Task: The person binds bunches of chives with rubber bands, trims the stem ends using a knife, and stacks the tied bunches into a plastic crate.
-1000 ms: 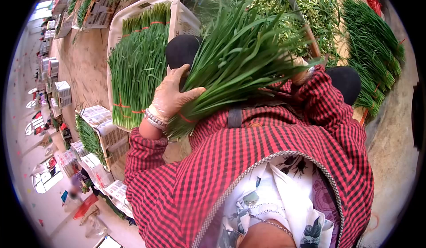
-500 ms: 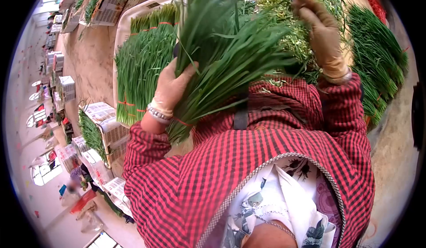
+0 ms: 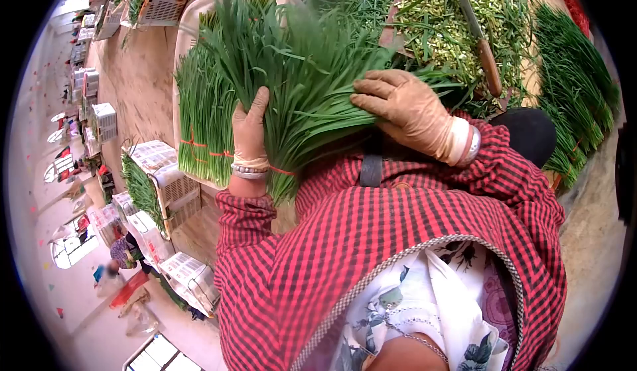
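My left hand (image 3: 251, 129), in a tan glove, is wrapped round a bundle of long green Chinese chives (image 3: 292, 99). A red band ties the bundle near its lower end, and the leaves fan out upward and to the right. My right hand (image 3: 415, 112), also gloved, lies over the leaves at the bundle's right side with its fingers stretched out. Beyond it, a knife (image 3: 488, 62) with a wooden handle rests on a heap of chopped pale and green cuttings (image 3: 434, 29).
A white basket (image 3: 182, 33) left of my left hand holds banded chive bundles (image 3: 202, 106). More chives (image 3: 574, 86) lie in a stack at the far right. White crates (image 3: 176, 185) stand on the floor at left, with a person (image 3: 123, 251) beyond them.
My right hand has come from beside the knife, down and left onto the leaves. The knife now lies on the cuttings. My left hand still grips the bundle, now more upright.
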`<state>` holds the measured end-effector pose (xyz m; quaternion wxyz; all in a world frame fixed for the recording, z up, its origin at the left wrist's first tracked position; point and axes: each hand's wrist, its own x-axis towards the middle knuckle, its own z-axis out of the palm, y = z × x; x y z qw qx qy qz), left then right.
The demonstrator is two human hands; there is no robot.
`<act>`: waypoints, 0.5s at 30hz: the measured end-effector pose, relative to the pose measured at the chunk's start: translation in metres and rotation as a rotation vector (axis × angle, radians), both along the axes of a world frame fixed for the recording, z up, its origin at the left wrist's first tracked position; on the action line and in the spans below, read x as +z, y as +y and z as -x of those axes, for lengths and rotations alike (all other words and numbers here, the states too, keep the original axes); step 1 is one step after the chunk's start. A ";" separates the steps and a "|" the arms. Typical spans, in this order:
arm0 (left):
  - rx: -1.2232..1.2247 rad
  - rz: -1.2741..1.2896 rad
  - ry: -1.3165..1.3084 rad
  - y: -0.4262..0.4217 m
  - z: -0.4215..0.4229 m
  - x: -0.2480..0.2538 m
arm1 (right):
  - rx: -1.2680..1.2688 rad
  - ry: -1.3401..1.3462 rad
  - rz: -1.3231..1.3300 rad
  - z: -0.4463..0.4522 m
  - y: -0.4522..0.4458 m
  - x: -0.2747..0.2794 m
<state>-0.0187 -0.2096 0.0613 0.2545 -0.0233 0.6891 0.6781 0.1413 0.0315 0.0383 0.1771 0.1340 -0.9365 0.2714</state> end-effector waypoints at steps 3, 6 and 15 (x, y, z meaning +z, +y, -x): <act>0.014 -0.045 0.009 0.005 -0.005 0.002 | 0.034 -0.069 0.067 -0.003 0.009 0.010; 0.001 -0.024 0.059 0.007 -0.009 0.000 | 0.068 -0.111 0.370 0.000 0.013 0.016; -0.092 -0.006 0.186 0.019 -0.027 0.011 | -0.208 -0.363 0.566 0.064 0.015 0.026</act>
